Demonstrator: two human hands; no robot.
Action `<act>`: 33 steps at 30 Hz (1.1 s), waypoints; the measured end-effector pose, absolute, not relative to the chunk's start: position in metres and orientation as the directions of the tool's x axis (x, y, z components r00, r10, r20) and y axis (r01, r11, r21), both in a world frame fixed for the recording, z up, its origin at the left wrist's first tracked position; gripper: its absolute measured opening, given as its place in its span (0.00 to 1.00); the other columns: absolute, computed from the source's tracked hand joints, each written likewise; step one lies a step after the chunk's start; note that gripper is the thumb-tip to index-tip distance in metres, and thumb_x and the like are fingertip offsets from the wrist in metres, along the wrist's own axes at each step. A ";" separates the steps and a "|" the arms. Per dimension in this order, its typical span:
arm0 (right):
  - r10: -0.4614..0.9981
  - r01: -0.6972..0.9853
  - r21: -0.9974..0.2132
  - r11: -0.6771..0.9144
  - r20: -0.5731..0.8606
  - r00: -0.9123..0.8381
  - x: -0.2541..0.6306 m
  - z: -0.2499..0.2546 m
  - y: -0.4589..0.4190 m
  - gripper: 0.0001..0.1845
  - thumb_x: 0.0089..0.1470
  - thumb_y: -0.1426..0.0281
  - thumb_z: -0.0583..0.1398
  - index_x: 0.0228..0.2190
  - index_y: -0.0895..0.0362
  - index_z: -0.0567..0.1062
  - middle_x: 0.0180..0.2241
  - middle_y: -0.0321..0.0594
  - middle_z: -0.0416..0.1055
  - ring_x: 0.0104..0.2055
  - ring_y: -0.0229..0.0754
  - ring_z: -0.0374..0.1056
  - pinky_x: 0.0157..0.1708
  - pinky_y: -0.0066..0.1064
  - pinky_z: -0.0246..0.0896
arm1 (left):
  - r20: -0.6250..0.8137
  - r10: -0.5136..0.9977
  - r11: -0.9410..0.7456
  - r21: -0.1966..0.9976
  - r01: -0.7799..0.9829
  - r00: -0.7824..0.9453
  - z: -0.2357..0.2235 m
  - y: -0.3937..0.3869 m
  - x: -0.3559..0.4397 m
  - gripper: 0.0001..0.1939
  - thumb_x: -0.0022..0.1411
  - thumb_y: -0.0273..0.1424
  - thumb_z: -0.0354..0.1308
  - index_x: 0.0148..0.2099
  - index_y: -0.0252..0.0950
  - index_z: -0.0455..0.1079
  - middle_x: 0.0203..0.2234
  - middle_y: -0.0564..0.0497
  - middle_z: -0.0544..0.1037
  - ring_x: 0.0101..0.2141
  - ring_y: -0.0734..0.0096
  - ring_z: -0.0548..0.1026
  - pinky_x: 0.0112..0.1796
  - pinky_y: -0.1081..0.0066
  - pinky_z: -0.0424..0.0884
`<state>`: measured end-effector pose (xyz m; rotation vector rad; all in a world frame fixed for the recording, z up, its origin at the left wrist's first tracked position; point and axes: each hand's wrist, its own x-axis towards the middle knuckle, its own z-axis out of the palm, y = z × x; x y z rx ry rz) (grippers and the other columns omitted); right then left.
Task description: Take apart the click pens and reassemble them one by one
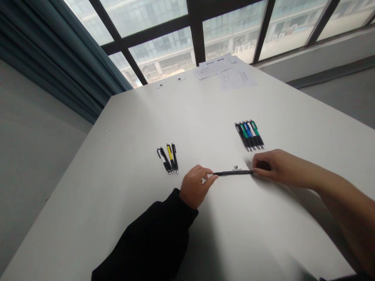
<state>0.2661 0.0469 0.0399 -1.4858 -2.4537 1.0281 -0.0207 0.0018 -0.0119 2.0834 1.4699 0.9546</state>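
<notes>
**Gripping a black pen between my hands**

My left hand [195, 187] and right hand [271, 166] are gripping opposite ends of the black pen [233, 173], which is lying level at centre, its tips hidden by my fingers. I cannot tell whether it is touching the counter [88, 195]. A tiny metal piece [236, 167] is sitting just beyond it, too small to make out. A smaller group of pens [168, 159] is lying left of centre, a larger group of pens [249, 135] to the right.

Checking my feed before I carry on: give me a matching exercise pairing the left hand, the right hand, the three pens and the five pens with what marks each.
Things:
1. left hand
2. right hand
3. three pens
4. five pens

Marks:
A. includes a yellow pen
B. bare forearm, at the black pen's right end
C. includes a blue pen and a green pen
D. black sleeve, at the black pen's left end

Pairs: 1-D, 2-B, 3-A, 4-C
</notes>
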 end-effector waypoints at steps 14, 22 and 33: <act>0.829 0.778 -0.567 0.271 -0.272 -0.488 0.266 0.041 0.047 0.10 0.58 0.64 0.59 0.29 0.55 0.75 0.23 0.37 0.73 0.25 0.40 0.64 0.27 0.32 0.56 | 0.307 0.931 -0.358 0.664 0.656 0.198 -0.012 0.002 -0.020 0.04 0.62 0.30 0.66 0.35 0.34 0.76 0.25 0.54 0.73 0.24 0.76 0.66 0.30 0.73 0.65; 0.819 0.775 -0.582 0.244 -0.304 -0.487 0.267 0.039 0.047 0.14 0.59 0.60 0.59 0.27 0.55 0.76 0.22 0.37 0.72 0.24 0.39 0.63 0.25 0.31 0.54 | 0.318 0.922 -0.380 0.652 0.656 0.219 -0.010 0.001 -0.021 0.04 0.62 0.30 0.66 0.37 0.34 0.75 0.25 0.54 0.73 0.23 0.77 0.66 0.29 0.73 0.66; 0.778 0.773 -0.588 0.237 -0.361 -0.513 0.265 0.041 0.046 0.09 0.55 0.63 0.62 0.29 0.56 0.78 0.23 0.38 0.74 0.25 0.41 0.66 0.26 0.32 0.56 | 0.383 0.771 -0.636 0.437 0.636 0.508 -0.015 0.000 -0.020 0.12 0.63 0.35 0.66 0.46 0.35 0.78 0.35 0.46 0.77 0.36 0.63 0.72 0.39 0.64 0.71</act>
